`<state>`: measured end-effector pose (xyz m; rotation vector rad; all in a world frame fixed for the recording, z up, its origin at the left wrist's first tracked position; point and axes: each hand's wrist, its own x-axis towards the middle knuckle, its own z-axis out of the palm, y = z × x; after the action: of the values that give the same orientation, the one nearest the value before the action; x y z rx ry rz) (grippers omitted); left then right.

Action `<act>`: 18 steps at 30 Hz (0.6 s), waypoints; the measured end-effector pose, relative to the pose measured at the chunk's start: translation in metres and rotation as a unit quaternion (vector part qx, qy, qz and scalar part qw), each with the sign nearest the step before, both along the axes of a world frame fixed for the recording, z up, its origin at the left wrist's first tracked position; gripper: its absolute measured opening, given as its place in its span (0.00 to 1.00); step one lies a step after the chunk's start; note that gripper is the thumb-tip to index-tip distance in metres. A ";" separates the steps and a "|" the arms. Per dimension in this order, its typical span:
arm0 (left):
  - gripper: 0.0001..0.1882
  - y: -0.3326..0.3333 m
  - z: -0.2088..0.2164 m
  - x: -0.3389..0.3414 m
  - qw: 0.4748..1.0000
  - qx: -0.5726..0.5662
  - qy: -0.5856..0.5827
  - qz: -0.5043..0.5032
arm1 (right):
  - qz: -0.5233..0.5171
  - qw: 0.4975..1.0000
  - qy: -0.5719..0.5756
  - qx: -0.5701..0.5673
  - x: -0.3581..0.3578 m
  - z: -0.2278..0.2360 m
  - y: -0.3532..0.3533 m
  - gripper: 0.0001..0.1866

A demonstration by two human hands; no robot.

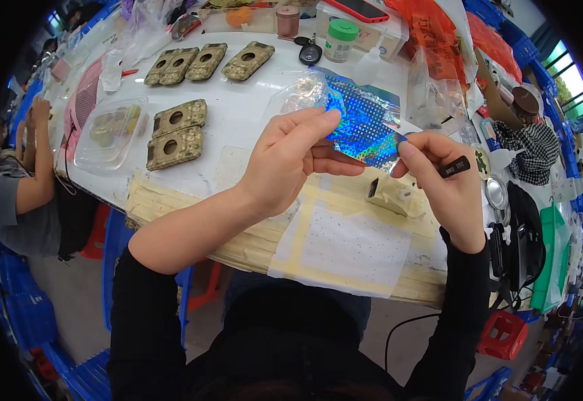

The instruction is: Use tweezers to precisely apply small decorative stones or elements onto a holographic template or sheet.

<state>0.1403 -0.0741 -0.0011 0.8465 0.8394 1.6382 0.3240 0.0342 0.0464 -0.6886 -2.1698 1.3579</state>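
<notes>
Above the table I hold a shiny blue holographic sheet [365, 113] with rows of small light dots. My left hand [281, 157] grips its left side, thumb on top and fingers beneath. At its lower right corner, my right hand [442, 190] pinches the sheet between thumb and finger. A small dark strip [455, 166] with pale markings sticks out between my right fingers; the rest of it is hidden. Below the sheet rests a cream-coloured piece [398, 194] with a dark opening. A speckled white paper [341, 244] lies nearest me.
Camouflage-patterned casings with round holes [174, 146] lie at the left, and several more [248, 60] farther back. A clear plastic box [111, 134], a green-lidded jar [340, 40] and a key fob [310, 52] are around them. A person [27, 180] sits at far left.
</notes>
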 end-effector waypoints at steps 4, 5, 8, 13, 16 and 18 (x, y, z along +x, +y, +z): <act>0.22 -0.001 0.002 0.000 1.000 -0.006 0.000 0.006 | 0.002 1.000 0.000 0.011 0.000 -0.004 0.002 0.09; 0.22 -0.001 0.002 0.000 1.000 -0.005 -0.002 0.005 | 0.002 1.000 -0.002 0.018 0.000 -0.005 0.003 0.09; 0.22 0.000 0.001 0.000 1.000 0.001 -0.002 0.000 | 0.003 1.000 0.016 0.016 0.000 -0.009 0.004 0.09; 0.21 -0.001 0.003 0.001 0.999 0.009 0.033 0.021 | -0.001 0.997 0.027 0.067 0.000 -0.013 0.006 0.08; 0.20 -0.002 0.006 0.003 0.999 0.012 0.043 0.026 | -0.010 0.995 0.022 0.097 -0.001 -0.011 0.004 0.07; 0.20 -0.002 0.006 0.002 0.998 0.015 0.047 0.024 | -0.015 0.994 0.023 0.107 -0.001 -0.011 0.003 0.07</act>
<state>0.1422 -0.0761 0.0047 0.9361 0.9094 1.6671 0.3233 0.0374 0.0358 -0.5990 -2.2179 1.0947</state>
